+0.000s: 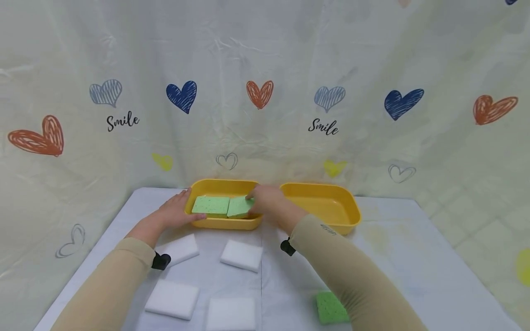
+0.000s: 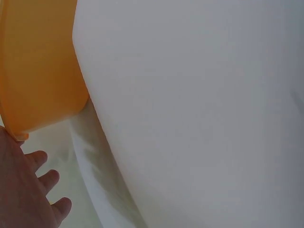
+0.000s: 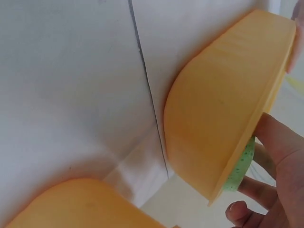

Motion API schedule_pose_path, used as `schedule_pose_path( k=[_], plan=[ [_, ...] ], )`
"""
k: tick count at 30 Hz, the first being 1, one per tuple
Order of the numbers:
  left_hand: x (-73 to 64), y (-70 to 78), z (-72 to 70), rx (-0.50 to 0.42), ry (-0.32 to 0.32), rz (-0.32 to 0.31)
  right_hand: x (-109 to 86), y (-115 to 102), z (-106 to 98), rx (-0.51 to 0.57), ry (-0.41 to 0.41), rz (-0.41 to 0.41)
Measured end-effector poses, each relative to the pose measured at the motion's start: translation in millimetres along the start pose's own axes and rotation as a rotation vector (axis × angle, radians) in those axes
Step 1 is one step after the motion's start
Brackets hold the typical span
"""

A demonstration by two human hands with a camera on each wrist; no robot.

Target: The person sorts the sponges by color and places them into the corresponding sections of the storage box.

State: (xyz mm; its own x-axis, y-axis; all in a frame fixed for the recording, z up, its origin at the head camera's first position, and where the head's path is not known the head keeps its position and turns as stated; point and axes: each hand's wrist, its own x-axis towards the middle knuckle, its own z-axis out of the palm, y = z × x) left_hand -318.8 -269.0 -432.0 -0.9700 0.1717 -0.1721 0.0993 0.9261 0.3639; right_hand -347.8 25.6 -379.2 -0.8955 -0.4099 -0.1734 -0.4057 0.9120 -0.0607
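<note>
Two green sponges lie side by side in the left yellow tray (image 1: 225, 224). The left green sponge (image 1: 210, 205) sits flat along the tray's left part. My right hand (image 1: 268, 204) reaches over the tray's right end and grips the right green sponge (image 1: 239, 207), which is tilted. In the right wrist view, a speckled edge of this sponge (image 3: 239, 170) shows between the fingers and the tray rim. My left hand (image 1: 179, 210) rests at the tray's left end, its fingers along the rim and the thumb across the front edge. The left wrist view shows those fingers (image 2: 49, 181) spread.
A second yellow tray (image 1: 323, 207) stands to the right, with nothing visible inside. Several white sponges, one (image 1: 242, 255) near the tray, lie in front on the white-covered table (image 1: 397, 276). Another green sponge (image 1: 331, 307) is partly under the right forearm. A heart-printed curtain (image 1: 265, 50) hangs behind.
</note>
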Motion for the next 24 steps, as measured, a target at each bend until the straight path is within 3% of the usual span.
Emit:
schedule_pose_path(
  k=[13,21,24],
  plan=[
    [4.9,-3.2,3.5,0.010,0.010,0.001,5.9,-4.6,11.2,-0.132,-0.023,0.026],
    [5.8,-4.3,2.7,-0.001,0.011,0.009,3.7,-1.6,11.9,-0.111,-0.004,0.011],
    [5.2,-3.9,2.9,-0.004,0.011,0.015,-0.5,0.6,10.4,-0.042,-0.005,0.011]
  ],
)
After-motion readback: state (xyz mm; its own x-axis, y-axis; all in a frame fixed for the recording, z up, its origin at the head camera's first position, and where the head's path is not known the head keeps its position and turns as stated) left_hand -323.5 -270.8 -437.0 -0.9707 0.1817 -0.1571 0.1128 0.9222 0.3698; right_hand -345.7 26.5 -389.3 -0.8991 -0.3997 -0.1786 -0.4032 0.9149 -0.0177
